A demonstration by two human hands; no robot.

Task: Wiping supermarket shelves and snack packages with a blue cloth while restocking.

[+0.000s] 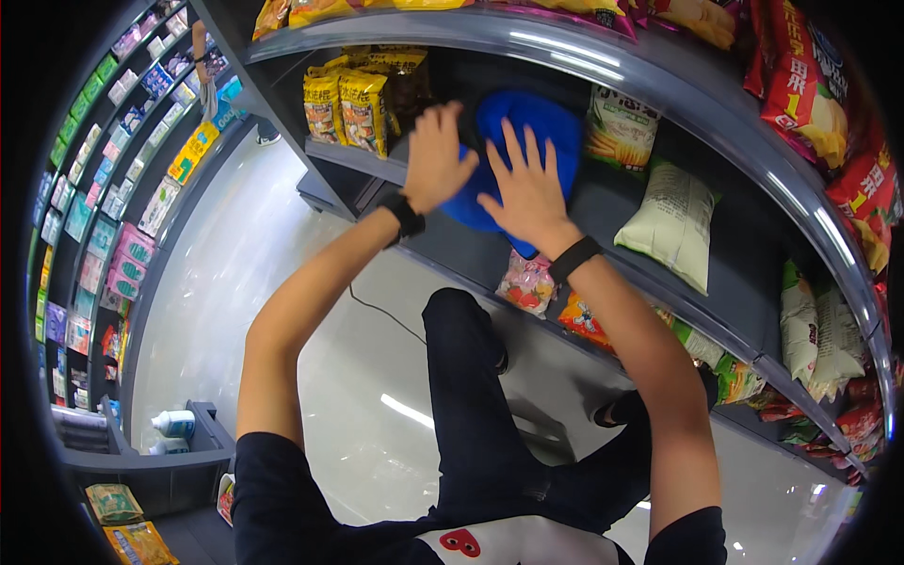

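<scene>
A blue cloth (pixel 532 105) lies spread on a dark grey shelf (pixel 593 212). Flat on top of it, my right hand (pixel 529 193) has its fingers apart. My left hand (pixel 435 160) is at the cloth's left edge, fingers stretched out and thumb held away; whether it touches the cloth or the shelf I cannot tell. Both wrists wear black bands. Yellow snack bags (pixel 348 108) stand left of my left hand. Right of the cloth are an upright green-and-white snack bag (pixel 620 132) and a pale green puffed bag (pixel 670 221) lying on the shelf.
A curved shelf edge (pixel 593 58) with more snack bags overhangs my hands. Below, a lower shelf holds a pink bag (pixel 527 282) and an orange bag (pixel 584 315). Stocked shelves (pixel 104 217) line the left side, with a person's arm (pixel 201 56) near their far end. A thin cable (pixel 386 314) crosses the floor.
</scene>
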